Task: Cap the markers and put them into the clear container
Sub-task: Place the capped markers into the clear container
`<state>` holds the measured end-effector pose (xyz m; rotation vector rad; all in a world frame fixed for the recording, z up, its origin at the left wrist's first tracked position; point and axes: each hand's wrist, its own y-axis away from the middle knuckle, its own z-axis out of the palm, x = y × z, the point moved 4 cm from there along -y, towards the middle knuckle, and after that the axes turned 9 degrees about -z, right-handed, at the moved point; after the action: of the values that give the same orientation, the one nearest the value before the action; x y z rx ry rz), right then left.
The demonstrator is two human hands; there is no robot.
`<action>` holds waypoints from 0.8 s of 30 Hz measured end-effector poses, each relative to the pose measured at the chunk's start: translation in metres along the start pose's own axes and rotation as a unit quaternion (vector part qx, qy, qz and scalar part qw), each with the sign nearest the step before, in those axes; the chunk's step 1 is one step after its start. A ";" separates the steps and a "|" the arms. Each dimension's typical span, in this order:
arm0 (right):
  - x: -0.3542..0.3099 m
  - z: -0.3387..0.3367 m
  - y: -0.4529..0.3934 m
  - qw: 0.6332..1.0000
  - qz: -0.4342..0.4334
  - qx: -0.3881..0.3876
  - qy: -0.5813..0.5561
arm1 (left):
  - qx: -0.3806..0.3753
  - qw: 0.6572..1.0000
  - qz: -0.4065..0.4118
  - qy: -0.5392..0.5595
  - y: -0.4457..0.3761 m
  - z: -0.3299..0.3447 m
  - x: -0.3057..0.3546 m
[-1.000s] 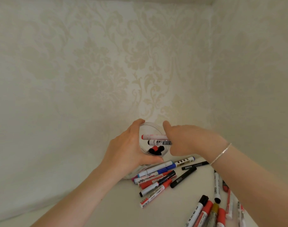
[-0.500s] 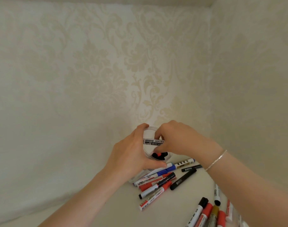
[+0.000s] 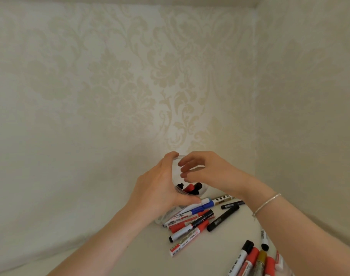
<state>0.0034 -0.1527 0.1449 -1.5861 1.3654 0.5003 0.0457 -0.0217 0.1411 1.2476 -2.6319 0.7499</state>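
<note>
The clear container [image 3: 190,193] stands near the back corner of the white table, with black and red capped markers [image 3: 189,188] showing inside it. My left hand [image 3: 160,188] grips the container from the left, thumb over the far rim and fingers curled round the near side. My right hand [image 3: 202,169] hovers over the container's mouth with loose, spread fingers and holds nothing. A heap of capped markers [image 3: 192,222] lies just in front of the container.
More markers [image 3: 249,259] in black, red and gold lie at the bottom right, near a single white marker [image 3: 264,239]. Patterned wallpaper walls [image 3: 130,86] close in behind and on the right. The white table [image 3: 142,255] runs toward me.
My right hand held two markers across the container's mouth, pushed them down, then let go. They now sit inside, and the hand has lifted with fingers loose.
</note>
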 end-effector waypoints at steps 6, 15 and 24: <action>-0.002 -0.013 0.002 0.976 -0.074 0.184 -0.091 | -0.002 1.000 0.007 0.014 0.001 0.000 0.001; 0.125 0.003 0.023 0.923 0.142 -0.181 0.307 | -0.006 1.000 0.006 0.021 0.007 -0.007 -0.005; 0.171 0.000 0.034 0.893 0.159 -0.140 0.397 | -0.009 1.000 0.004 0.014 0.008 -0.006 -0.012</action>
<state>0.0222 -0.2408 -0.0040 -1.9108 2.2799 0.2356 0.0466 -0.0065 0.1393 1.2127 -2.6170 0.7371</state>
